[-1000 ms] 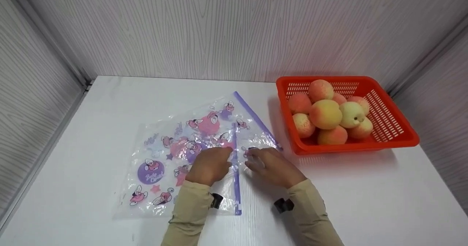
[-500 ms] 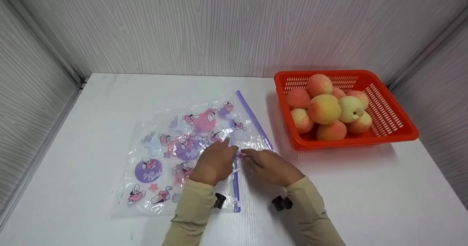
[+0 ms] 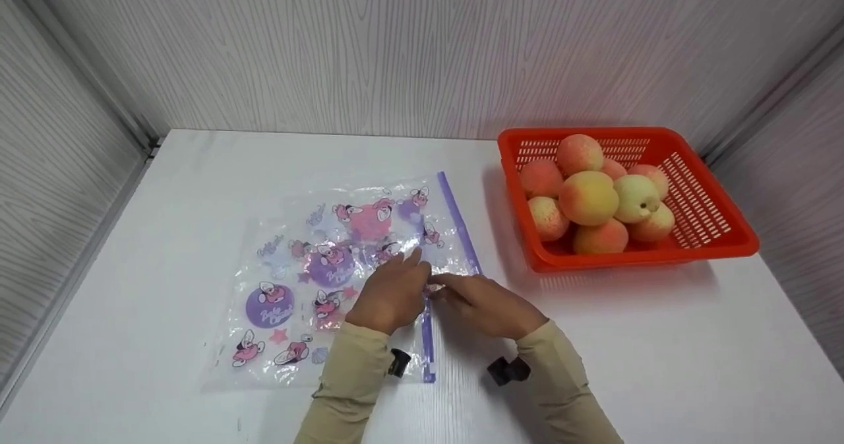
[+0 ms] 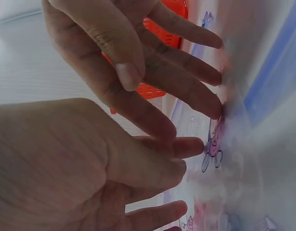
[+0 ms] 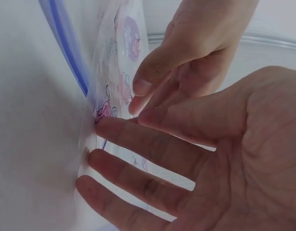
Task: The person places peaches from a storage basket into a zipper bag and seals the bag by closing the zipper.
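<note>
Clear plastic zip bags (image 3: 273, 305) printed with pink and purple cartoon figures lie overlapping on the white table. One purple zip strip (image 3: 459, 223) slants at the back; another purple strip (image 3: 428, 345) runs toward the front edge. My left hand (image 3: 389, 295) rests over the front strip, its index finger at the film in the left wrist view. Beside it my right hand (image 3: 491, 307) reaches in from the right. Its long fingers (image 5: 138, 183) are extended, tips against the film, and its thumb stands apart from them. Both hands' fingertips come close together at the strip.
A red perforated basket (image 3: 715, 254) stands at the back right, holding several peaches (image 3: 588, 198). A pale, wood-patterned panel (image 3: 330, 48) rises behind the table, with side panels at left and right.
My right hand has moved left to meet the left hand. The slanted strip has swung steeper, its lower end shifting left. My left hand has shifted slightly right. The basket stays put.
</note>
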{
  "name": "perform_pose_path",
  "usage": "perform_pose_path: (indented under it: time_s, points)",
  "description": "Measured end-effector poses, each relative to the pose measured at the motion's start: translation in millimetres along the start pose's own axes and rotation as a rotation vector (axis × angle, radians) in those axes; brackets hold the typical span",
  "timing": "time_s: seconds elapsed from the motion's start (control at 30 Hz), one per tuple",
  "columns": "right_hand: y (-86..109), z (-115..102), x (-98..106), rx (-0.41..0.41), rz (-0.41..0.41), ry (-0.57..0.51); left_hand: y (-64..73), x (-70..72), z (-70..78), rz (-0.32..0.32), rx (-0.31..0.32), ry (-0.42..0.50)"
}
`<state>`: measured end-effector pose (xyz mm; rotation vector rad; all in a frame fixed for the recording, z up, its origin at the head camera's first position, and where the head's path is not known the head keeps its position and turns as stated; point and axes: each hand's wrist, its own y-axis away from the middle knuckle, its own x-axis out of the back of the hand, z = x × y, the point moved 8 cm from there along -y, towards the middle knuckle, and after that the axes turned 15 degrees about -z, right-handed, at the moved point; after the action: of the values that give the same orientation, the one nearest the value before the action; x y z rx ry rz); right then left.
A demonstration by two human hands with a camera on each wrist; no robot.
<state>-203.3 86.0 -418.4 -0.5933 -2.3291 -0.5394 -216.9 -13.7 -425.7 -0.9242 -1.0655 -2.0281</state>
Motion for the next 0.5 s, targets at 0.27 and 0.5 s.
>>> perform_pose_path:
  time_s: [0.27, 0.5]
  points:
    - [-1.0, -2.0, -3.9, 0.018, -0.064, -0.091, 0.2, -1.8, 1.4, 0.000, -0.033, 0.005]
    - [-0.6, 7.1, 3.8, 0.003, -0.003, -0.273, -3.0, -2.2, -0.5, -0.022, -0.018, 0.018]
